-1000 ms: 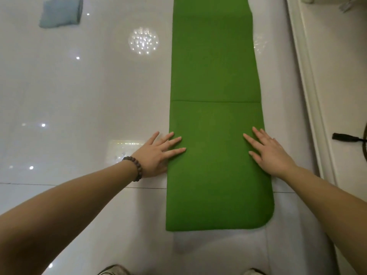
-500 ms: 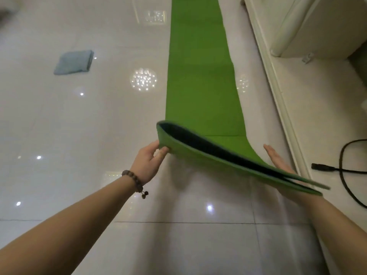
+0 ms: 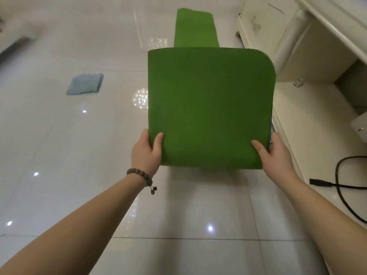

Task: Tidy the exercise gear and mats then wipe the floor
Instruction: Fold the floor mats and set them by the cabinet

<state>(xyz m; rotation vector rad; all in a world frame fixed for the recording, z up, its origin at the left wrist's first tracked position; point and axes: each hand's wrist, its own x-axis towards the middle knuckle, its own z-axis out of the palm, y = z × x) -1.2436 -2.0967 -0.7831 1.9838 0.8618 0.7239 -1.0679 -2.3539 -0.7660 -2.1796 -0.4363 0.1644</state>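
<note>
Floor (image 3: 69,145): pale glossy tile, carrying everything in view. The mat (image 3: 208,104) was the reference for all positions below.

Mat: green, long and narrow. Its long axis ran straight away from the person. The far end (image 3: 195,26) lay flat on the floor; the near end was lifted clear of the tile and stood up facing the camera, folded panels held together. How many layers were in the fold could not be told.

Cabinet (image 3: 278,42): cream, just beside the mat's right edge and roughly parallel to its long axis.

Cloth (image 3: 85,84): blue, folded, on the floor well apart from the mat, to its left.

Cable (image 3: 337,183): black, on the floor right of the mat's near end, near the right forearm.

Left hand (image 3: 146,153): clamped on the mat's near left corner, thumb on the front face, fingers hidden behind. Bracelet (image 3: 141,175) on that wrist.

Right hand (image 3: 276,153): clamped on the near right corner in the same way.

Judgement: both hands sat level at the near edge, neither nearer. The unfolded length lay directly ahead along the axis, so the next fold would likely need the held end carried forward over it.
</note>
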